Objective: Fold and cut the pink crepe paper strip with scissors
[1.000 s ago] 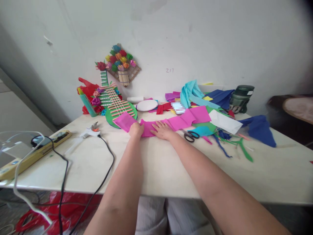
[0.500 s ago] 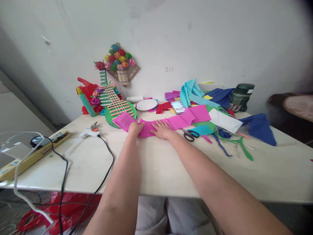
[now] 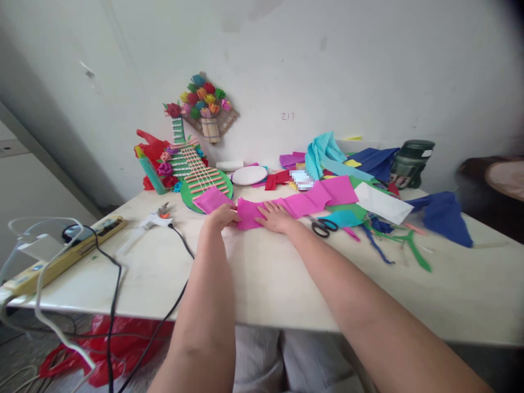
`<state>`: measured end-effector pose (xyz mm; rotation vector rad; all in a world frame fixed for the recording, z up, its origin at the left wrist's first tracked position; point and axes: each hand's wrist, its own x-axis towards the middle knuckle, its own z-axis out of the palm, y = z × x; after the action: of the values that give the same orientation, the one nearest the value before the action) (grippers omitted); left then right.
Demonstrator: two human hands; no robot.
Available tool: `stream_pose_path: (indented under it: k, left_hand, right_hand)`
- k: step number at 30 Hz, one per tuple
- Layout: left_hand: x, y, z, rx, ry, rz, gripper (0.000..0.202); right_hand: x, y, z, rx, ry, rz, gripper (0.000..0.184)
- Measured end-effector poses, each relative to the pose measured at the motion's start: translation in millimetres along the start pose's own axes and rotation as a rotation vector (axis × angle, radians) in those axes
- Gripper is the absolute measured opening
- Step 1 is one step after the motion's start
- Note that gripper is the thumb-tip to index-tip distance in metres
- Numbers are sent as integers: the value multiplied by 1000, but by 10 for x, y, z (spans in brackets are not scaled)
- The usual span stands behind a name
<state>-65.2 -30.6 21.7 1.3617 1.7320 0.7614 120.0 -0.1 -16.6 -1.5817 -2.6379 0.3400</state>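
A long strip of pink crepe paper (image 3: 305, 203) stretches across the table, with creases along its length. My left hand (image 3: 223, 216) has its fingers bent together at a fold near the strip's left part, gripping the paper there; the fingertips are partly hidden. My right hand (image 3: 277, 217) lies flat on the strip with its fingers spread, pressing it to the table. The left end of the paper overlaps a green paper guitar (image 3: 189, 195) with stick strips and strings. Black-handled scissors (image 3: 325, 227) rest just right of my right hand.
At left are a white glue gun (image 3: 158, 218) with a black cord and a yellow power strip (image 3: 65, 256). Coloured paper scraps, a white sheet (image 3: 382, 203) and blue paper (image 3: 446, 218) lie at right, near a dark green bottle (image 3: 410, 164). A white oval (image 3: 249, 175) sits behind the strip.
My left hand's wrist has lifted a little and its fingers have curled in at the fold. My right hand stays flat on the paper. The whole view has shifted slightly.
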Motion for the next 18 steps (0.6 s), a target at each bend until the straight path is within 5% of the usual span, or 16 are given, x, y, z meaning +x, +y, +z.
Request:
stream_pose_path:
  k: [8, 18]
  left_hand:
    - [-69, 13, -59, -173, -112, -23, 63]
    - [-65, 34, -5, -178, -74, -42, 58]
  right_hand:
    - [-43, -30, -38, -7, -6, 2, 73]
    - [-46, -21, -35, -8, 8, -6, 74]
